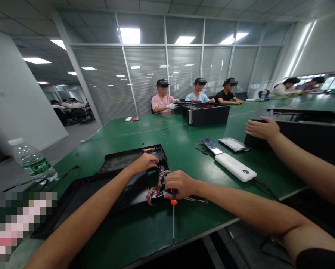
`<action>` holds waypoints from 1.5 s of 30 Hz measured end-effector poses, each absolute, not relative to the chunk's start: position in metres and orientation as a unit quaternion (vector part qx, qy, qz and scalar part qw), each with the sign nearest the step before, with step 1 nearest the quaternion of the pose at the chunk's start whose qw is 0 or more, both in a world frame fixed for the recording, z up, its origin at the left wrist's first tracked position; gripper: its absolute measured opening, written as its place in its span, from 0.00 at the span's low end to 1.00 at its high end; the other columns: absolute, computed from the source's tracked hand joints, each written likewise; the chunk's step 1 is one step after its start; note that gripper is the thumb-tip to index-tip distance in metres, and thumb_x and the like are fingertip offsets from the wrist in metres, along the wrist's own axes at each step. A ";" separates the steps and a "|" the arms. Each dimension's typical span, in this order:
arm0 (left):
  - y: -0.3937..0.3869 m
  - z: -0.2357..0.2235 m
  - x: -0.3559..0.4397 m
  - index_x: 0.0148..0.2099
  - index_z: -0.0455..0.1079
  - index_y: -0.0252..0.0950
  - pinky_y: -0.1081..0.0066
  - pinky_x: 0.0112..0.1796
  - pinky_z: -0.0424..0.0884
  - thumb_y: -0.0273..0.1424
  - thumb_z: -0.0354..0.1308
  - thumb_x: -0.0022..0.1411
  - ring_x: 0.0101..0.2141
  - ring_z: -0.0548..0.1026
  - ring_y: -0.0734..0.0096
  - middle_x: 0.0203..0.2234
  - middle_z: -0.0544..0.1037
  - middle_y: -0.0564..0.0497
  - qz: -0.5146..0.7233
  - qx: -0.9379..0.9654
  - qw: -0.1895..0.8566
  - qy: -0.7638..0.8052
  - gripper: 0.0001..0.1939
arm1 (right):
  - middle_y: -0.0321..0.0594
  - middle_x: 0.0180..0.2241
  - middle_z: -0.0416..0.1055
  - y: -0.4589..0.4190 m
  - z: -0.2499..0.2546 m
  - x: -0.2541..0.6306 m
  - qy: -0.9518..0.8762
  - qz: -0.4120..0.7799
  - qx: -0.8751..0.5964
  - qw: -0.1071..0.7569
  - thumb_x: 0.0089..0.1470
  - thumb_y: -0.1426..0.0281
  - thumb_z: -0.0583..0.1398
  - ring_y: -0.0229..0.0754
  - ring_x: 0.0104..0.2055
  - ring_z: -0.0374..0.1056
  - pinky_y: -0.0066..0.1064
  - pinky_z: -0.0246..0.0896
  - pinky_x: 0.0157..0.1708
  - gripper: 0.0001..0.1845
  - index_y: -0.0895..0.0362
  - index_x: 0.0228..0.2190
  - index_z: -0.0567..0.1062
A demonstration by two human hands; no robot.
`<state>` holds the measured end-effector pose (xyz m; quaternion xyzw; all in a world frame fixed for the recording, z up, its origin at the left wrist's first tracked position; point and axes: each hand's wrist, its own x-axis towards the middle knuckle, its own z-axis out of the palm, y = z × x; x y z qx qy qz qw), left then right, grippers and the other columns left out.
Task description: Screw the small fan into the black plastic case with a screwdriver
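Near edge of the green counter (189,153) is running close by the tip of the screwdriver (174,203). Bare surface is lying open between the black casing (133,190) and the white device (236,167).

Right hand (181,184): grip is closing around the screwdriver, shaft pointing toward the wearer, beside the striped wires (151,197). Left hand (146,162): fingers are bending at the casing's right part — cannot tell whether that grip is pinching anything. Casing is lying in front of the wearer, left forearm crossing over it.

A silver-topped drive (233,144) is lying beyond the white device. Farther right, a neighbour's hand (264,128) is resting on a computer case (304,136), occupying that side. A bottle (34,163) is standing at left. Across the counter, three people are sitting before a glass partition (147,74).
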<state>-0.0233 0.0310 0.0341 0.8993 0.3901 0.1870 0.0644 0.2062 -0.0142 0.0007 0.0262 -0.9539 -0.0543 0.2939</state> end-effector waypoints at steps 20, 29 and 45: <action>0.028 0.026 -0.018 0.36 0.72 0.33 0.77 0.35 0.65 0.25 0.55 0.54 0.31 0.73 0.73 0.29 0.77 0.50 0.172 0.913 0.032 0.368 0.07 | 0.38 0.26 0.66 -0.014 0.004 0.207 -0.954 -0.004 0.019 0.300 0.49 0.55 0.57 0.36 0.30 0.62 0.27 0.54 0.29 0.17 0.57 0.27 0.68; 0.025 0.022 -0.020 0.41 0.69 0.31 0.76 0.35 0.69 0.25 0.57 0.52 0.31 0.74 0.74 0.31 0.77 0.49 0.233 0.879 0.139 0.392 0.12 | 0.28 0.23 0.59 0.031 0.054 0.255 -0.800 0.401 -0.292 0.338 0.54 0.63 0.50 0.29 0.19 0.51 0.21 0.46 0.19 0.15 0.54 0.42 0.56; 0.025 0.017 -0.019 0.44 0.60 0.33 0.74 0.33 0.70 0.25 0.57 0.50 0.29 0.74 0.74 0.30 0.76 0.51 0.275 0.847 0.185 0.415 0.18 | 0.31 0.18 0.62 0.070 0.087 0.193 -0.852 0.142 -0.283 0.418 0.46 0.64 0.55 0.30 0.21 0.54 0.21 0.48 0.23 0.14 0.63 0.25 0.72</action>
